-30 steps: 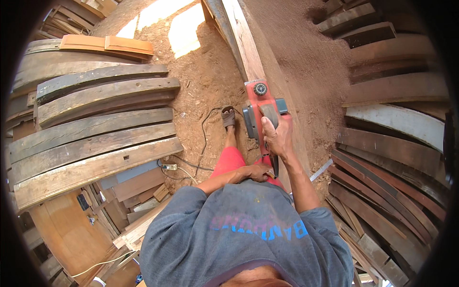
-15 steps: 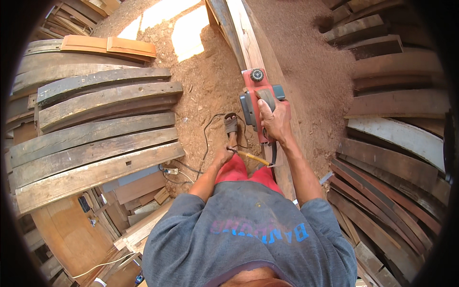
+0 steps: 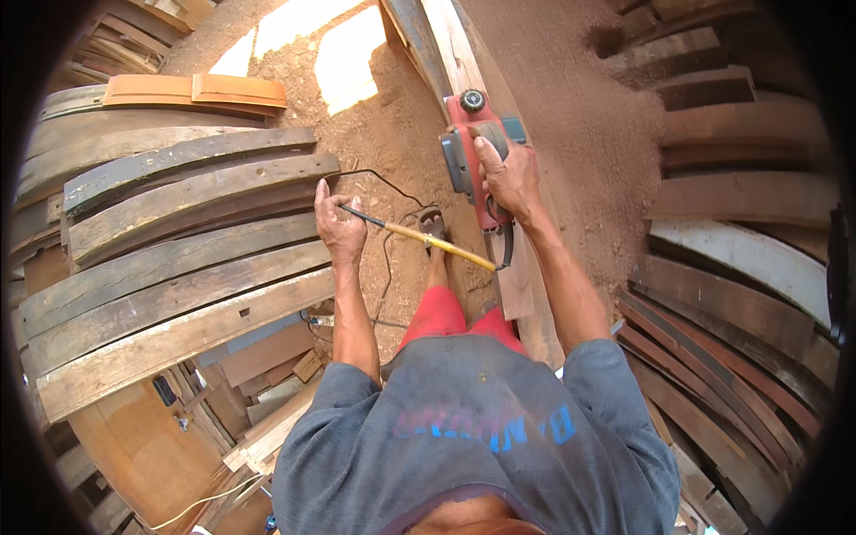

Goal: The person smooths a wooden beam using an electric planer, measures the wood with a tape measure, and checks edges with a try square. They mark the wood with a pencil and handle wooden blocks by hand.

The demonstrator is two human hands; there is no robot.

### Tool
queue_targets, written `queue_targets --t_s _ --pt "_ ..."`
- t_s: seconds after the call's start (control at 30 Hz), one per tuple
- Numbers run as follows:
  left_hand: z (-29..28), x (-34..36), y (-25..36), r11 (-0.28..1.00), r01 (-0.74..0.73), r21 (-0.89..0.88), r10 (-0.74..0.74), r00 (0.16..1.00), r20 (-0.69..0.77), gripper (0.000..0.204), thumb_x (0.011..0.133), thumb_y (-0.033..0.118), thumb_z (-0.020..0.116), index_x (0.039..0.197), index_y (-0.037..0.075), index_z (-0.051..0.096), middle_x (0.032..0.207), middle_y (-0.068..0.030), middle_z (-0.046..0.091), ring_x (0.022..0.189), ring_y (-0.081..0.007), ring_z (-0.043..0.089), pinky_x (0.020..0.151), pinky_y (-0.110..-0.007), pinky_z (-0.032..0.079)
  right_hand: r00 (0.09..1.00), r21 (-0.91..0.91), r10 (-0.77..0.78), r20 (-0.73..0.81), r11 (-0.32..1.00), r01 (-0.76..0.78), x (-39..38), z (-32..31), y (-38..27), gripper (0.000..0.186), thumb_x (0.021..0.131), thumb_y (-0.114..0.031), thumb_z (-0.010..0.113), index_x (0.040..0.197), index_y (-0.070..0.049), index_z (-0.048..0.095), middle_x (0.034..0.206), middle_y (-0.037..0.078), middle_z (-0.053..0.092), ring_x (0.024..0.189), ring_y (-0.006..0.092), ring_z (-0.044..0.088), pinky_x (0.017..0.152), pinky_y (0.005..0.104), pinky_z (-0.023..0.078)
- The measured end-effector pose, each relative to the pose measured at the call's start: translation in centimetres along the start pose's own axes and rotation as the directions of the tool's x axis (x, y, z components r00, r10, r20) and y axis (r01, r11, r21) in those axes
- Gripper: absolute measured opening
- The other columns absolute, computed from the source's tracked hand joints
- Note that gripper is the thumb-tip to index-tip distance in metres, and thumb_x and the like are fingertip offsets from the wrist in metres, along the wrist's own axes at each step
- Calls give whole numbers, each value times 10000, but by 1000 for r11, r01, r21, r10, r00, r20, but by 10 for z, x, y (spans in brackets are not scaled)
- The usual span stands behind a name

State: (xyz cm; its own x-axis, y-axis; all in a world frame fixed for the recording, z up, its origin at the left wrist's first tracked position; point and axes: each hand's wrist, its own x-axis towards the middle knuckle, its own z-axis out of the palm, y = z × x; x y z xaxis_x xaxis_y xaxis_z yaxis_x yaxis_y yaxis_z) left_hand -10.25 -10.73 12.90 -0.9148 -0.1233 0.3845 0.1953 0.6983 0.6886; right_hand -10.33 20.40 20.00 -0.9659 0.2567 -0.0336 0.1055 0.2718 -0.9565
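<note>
The red electric planer (image 3: 470, 152) is gripped by the right hand (image 3: 506, 174) on the long plank (image 3: 459, 53). The cord (image 3: 419, 236) is held aside in the left hand's (image 3: 340, 225) closed fingers. The planer is best kept flat, the cord clear.

planer (image 3: 471, 147): 1 | cord (image 3: 419, 234): 1 | hands: 2 | orange boards (image 3: 196, 89): 2

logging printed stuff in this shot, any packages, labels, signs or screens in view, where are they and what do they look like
No packages, signs or screens show.
Shirt print: blue and pink lettering across the grey shirt, bottom centre, seen upside down.
Planer: red and grey power tool on the plank, under the right hand; no label can be made out on it.
Left hand: holds the yellow part of the cord, which bears no tag.
</note>
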Motion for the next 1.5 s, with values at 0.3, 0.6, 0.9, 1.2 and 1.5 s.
queue_targets --t_s 0.3,0.6,0.9,1.2,1.5 --pt "12 -14 -42 989 118 94 -126 988 86 204 819 135 779 909 41 622 1373 -287 577 1299 -438 545 1083 -475 430 994 -35 104 37 994 -103 77 13 -21 554 972 -557 594 1011 -18 712 680 27 622 558 124 613 525 317 505" --pt "48 10 -71 972 174 160 -206 955 214 205 834 159 770 926 20 652 1290 -259 638 1223 -424 601 1035 -451 471 984 31 150 93 988 -153 171 29 -29 521 967 -570 595 839 -69 656 658 -10 580 569 100 576 516 305 483" --pt "117 61 -85 948 302 95 -307 802 512 216 820 147 731 970 0 679 1000 -243 695 1053 -413 662 960 -458 501 991 -79 114 62 991 -109 242 40 -42 636 937 -680 564 809 -65 665 653 11 603 597 132 614 551 331 504" --pt "196 135 -73 933 327 148 -316 550 773 632 866 262 703 1410 23 487 1348 -300 586 1296 -438 547 1088 -467 446 990 -118 137 46 984 -131 325 60 -51 630 950 -665 565 874 -50 678 665 35 622 599 145 630 556 341 517" --pt "311 265 -81 863 506 -2 -369 631 682 738 955 417 645 1470 -37 373 1387 -329 548 1308 -449 540 1091 -469 442 990 -81 133 50 988 -129 401 78 -62 550 997 -567 565 911 -34 671 668 53 621 594 152 622 558 350 511"
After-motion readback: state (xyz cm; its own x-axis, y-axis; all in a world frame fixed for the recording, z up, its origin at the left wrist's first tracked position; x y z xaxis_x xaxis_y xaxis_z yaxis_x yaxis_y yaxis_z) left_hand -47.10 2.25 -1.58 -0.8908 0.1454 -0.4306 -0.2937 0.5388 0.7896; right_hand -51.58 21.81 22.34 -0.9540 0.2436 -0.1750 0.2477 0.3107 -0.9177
